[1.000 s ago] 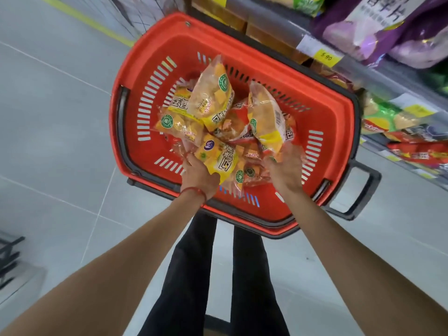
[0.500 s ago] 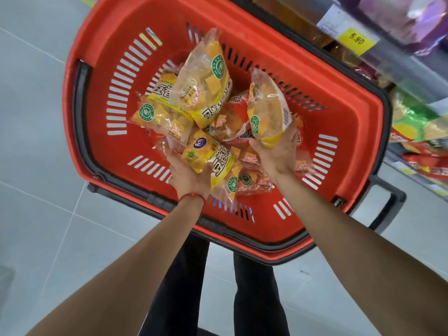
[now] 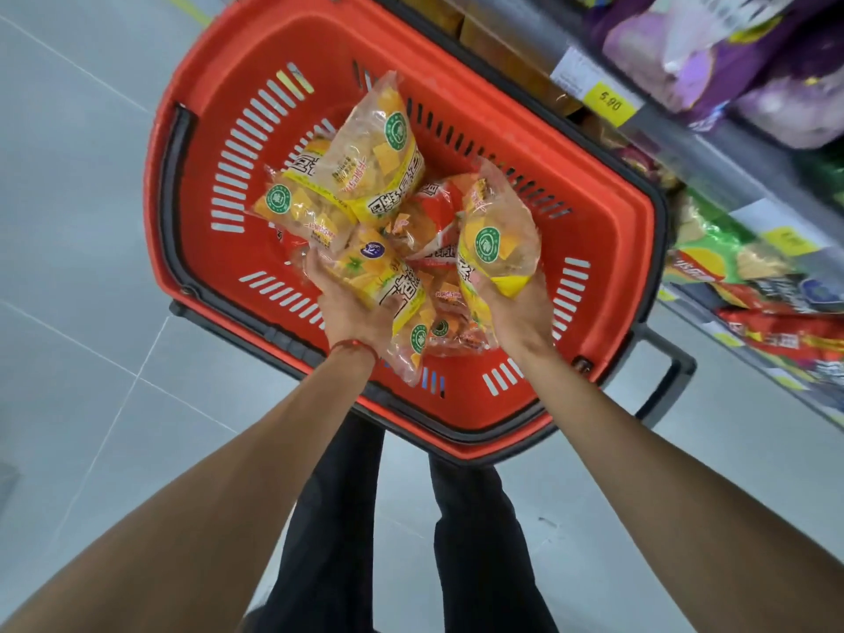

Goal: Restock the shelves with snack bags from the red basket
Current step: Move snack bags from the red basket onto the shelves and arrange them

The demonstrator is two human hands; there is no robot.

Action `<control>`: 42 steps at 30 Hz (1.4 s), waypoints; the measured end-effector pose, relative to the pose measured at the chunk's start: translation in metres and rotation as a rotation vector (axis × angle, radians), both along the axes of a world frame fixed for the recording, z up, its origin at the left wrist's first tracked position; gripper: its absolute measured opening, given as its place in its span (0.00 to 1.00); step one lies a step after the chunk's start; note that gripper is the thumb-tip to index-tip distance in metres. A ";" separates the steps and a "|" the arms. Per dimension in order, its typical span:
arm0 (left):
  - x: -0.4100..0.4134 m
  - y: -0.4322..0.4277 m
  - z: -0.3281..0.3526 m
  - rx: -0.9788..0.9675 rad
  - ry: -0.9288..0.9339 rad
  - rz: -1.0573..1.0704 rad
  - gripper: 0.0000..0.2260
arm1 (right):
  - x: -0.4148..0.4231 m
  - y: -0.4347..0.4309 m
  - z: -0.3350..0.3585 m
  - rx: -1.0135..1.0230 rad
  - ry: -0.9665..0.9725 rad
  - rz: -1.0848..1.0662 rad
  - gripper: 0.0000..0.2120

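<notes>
- Head view looks down on both bare arms reaching into the red basket point(image 3: 607, 230), which stands on the grey tiled floor point(image 3: 91, 221).
- The left hand point(image 3: 351, 308) is palm up, with its fingers curled round the lower end of a yellow bag point(image 3: 383, 285) that lies across the palm.
- Just beyond the left hand's fingertips, two more yellow bags point(image 3: 370, 162) fan out upward and to the outer side, touching each other. Whether the hand holds these too cannot be told.
- The right hand point(image 3: 520, 312) is also palm up and grips the bottom corner of a clear-and-yellow bag point(image 3: 498, 235), which stands upright above its fingers.
- Between the two hands and beneath them, red bags point(image 3: 438, 212) and some orange packets lie piled on the basket floor.
- A red string point(image 3: 354, 347) circles the left wrist.
- The basket's black handle point(image 3: 667, 386) sticks out past the right forearm.
- The shelves point(image 3: 712, 143) run along the outer side of the right hand, well apart from it. They carry purple packs point(image 3: 730, 52), a green pack point(image 3: 712, 249) and red packs point(image 3: 785, 331).
- A yellow price tag point(image 3: 609, 101) reading 5.90 sits on the shelf edge.
- Black trousers point(image 3: 338, 518) show below and between the forearms.
</notes>
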State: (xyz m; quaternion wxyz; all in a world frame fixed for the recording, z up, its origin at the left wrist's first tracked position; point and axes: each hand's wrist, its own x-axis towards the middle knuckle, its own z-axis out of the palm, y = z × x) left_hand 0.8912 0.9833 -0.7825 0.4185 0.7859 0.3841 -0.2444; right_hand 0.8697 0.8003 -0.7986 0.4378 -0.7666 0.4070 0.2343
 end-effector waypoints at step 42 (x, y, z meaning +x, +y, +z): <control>-0.273 -0.220 0.412 -0.609 -0.421 -1.072 0.28 | -0.486 -0.096 0.438 0.152 -0.832 -1.367 0.14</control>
